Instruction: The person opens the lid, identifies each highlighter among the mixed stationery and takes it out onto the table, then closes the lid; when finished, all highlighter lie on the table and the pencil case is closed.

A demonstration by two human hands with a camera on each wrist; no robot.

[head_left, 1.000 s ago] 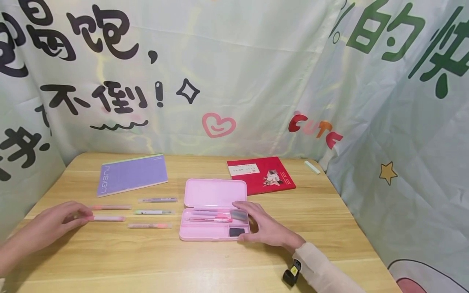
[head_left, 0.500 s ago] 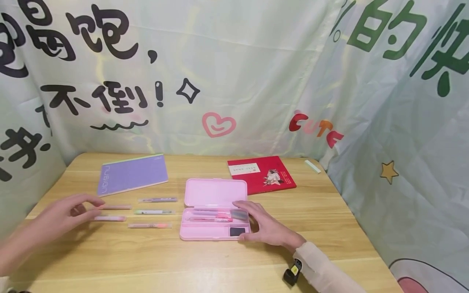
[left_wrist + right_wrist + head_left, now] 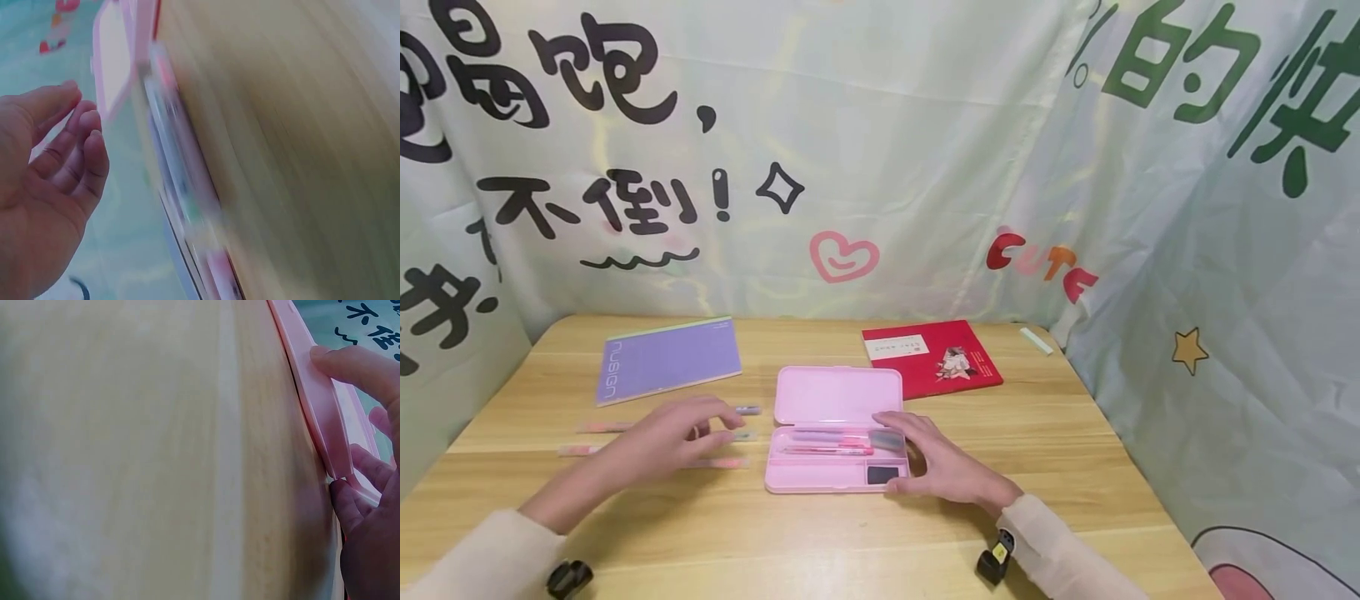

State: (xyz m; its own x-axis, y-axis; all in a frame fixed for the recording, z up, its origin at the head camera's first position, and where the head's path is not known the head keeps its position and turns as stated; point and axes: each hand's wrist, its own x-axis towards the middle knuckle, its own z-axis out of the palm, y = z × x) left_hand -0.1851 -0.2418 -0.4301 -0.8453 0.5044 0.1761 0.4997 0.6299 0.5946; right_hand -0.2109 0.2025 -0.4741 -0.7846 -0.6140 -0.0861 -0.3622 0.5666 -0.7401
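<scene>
My left hand (image 3: 673,437) hovers over a group of pens, fingers loosely bent and holding nothing. In the left wrist view, nothing shows between its thumb and fingers. Beneath and around it lie a grey-purple pen (image 3: 748,410), a green-capped pen (image 3: 746,436), an orange-tipped pen (image 3: 722,462), a salmon pen (image 3: 604,427) and a pink-white pen (image 3: 578,451), each partly hidden. My right hand (image 3: 947,462) grips the right end of an opened pink pencil case (image 3: 816,477), thumb on the front wall. Several pink pens (image 3: 831,450) and a dark block (image 3: 882,475) sit inside.
A purple notebook (image 3: 670,358) lies at the back left. Behind the pencil case's lid is a red booklet (image 3: 966,358), and a small pale stick (image 3: 1036,341) lies at the far right corner. A printed curtain (image 3: 910,167) hangs behind the wooden table (image 3: 820,550).
My left hand has moved right, from the left ends of the salmon and pink-white pens to above the other pens. My right hand keeps its place on the pencil case.
</scene>
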